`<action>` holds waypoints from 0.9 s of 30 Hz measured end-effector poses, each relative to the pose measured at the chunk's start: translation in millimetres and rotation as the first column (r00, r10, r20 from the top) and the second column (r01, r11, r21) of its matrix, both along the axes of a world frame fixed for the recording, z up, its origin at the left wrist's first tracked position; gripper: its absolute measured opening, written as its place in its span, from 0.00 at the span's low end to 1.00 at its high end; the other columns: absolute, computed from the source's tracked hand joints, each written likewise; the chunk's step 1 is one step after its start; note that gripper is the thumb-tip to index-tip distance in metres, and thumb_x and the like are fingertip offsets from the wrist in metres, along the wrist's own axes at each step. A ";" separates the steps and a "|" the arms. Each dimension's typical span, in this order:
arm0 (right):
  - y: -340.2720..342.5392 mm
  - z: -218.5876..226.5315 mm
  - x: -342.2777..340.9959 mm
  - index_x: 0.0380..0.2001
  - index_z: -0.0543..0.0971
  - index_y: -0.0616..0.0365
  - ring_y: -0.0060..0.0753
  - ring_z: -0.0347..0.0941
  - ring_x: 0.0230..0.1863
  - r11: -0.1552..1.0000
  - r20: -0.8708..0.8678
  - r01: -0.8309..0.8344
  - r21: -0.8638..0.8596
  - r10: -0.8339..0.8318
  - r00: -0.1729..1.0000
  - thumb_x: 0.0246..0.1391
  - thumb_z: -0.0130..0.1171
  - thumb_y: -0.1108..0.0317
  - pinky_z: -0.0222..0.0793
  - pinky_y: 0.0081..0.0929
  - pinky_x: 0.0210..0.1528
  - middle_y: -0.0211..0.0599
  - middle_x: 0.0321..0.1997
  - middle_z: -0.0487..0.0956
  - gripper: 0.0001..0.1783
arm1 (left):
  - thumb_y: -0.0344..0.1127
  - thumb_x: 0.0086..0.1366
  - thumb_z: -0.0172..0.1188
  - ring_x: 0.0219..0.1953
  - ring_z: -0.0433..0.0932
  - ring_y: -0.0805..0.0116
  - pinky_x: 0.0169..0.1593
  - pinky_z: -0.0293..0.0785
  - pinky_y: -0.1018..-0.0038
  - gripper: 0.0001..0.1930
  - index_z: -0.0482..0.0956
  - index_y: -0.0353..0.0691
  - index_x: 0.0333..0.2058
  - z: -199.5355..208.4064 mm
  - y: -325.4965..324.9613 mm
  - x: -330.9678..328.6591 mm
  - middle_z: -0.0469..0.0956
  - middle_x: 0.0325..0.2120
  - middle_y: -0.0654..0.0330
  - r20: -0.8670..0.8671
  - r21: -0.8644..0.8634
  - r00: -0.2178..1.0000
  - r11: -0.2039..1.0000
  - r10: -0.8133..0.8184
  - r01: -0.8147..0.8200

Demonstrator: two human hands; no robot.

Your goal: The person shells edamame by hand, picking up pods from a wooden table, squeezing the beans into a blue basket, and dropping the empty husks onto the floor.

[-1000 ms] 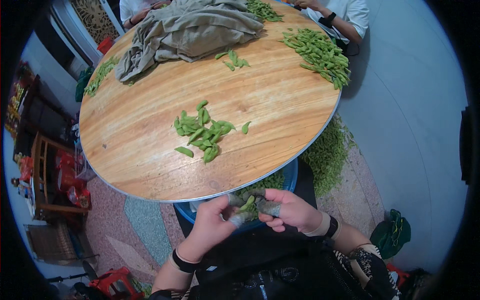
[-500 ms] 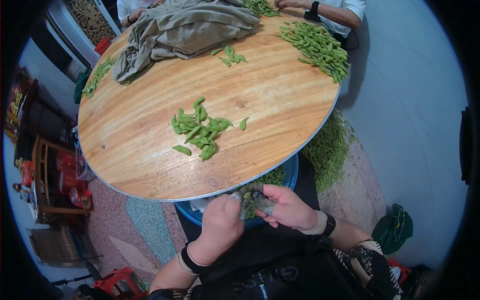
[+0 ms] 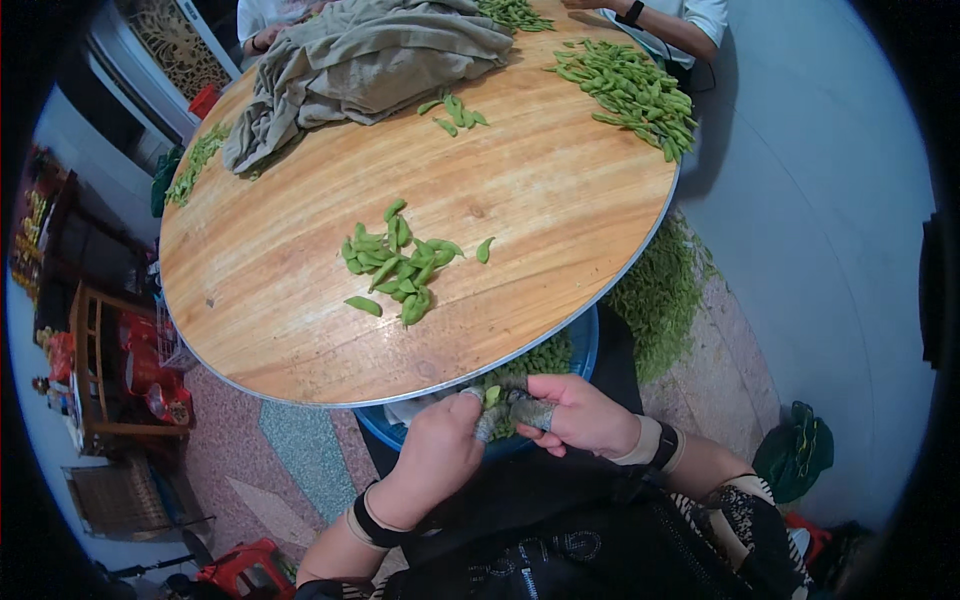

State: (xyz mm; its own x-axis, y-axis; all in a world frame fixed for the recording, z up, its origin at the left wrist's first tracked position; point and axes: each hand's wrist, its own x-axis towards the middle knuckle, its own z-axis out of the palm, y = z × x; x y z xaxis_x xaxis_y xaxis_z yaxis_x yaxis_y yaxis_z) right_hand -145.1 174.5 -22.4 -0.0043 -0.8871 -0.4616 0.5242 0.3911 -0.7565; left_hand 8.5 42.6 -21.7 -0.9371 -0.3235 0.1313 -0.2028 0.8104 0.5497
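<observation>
My left hand and my right hand meet over a blue basin just below the table's near edge. Grey coverings wrap some of my fingertips. A small green soybean pod shows at the pinched fingertips of my left hand. Beside it, the fingers of my right hand are curled together, and what lies in them is hidden. Shelled green beans fill part of the basin. On the round wooden table lies a small heap of soybean pods, ahead of my hands.
A grey-green cloth is heaped at the table's far side. More pods lie at the far right edge, near a person's arm. Empty-looking green husks pile on the floor at right. A wooden chair stands at left.
The view has shifted slightly. My hands stay together over the basin, and the green pod at my left fingertips shows a little more plainly.
</observation>
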 end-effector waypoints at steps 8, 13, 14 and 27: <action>4.9 -7.9 -5.9 0.46 0.72 0.55 0.11 0.59 0.17 0.996 0.129 -0.086 -0.008 0.087 0.988 0.61 0.45 0.71 0.57 0.12 0.16 0.22 0.22 0.67 0.11 | 0.36 0.67 0.50 0.24 0.75 0.71 0.30 0.71 0.75 0.12 0.74 0.32 0.39 2.0 -15.7 8.0 0.79 0.27 0.54 0.234 0.972 0.972 -0.022 -0.029 -0.235; 11.0 -27.3 -11.7 0.52 0.70 0.58 0.15 0.62 0.18 0.990 0.374 -0.104 -0.092 0.131 0.918 0.61 0.53 0.63 0.61 0.18 0.19 0.26 0.23 0.69 0.18 | 0.38 0.70 0.48 0.23 0.73 0.76 0.31 0.70 0.81 0.12 0.74 0.34 0.39 -3.8 -7.5 13.1 0.79 0.28 0.59 0.097 0.973 0.994 -0.206 -0.051 -0.105; 9.4 -38.3 -4.9 0.49 0.72 0.59 0.20 0.67 0.20 0.969 -0.230 -0.011 -0.248 -0.048 0.972 0.60 0.55 0.61 0.65 0.22 0.22 0.29 0.23 0.71 0.18 | 0.35 0.70 0.46 0.23 0.73 0.76 0.31 0.70 0.81 0.11 0.73 0.34 0.38 -5.2 -5.9 11.3 0.79 0.27 0.59 0.173 0.984 0.984 0.052 -0.052 -0.170; -12.4 -13.8 11.7 0.27 0.68 0.61 0.53 0.73 0.33 0.902 -0.935 -0.338 -0.268 -0.158 0.318 0.36 0.69 0.63 0.70 0.42 0.33 0.46 0.28 0.73 0.21 | 0.15 0.50 0.38 0.31 0.75 0.73 0.38 0.72 0.77 0.19 0.73 0.32 0.39 -2.2 -3.2 17.5 0.78 0.30 0.59 0.233 0.841 0.949 0.534 -0.213 -0.086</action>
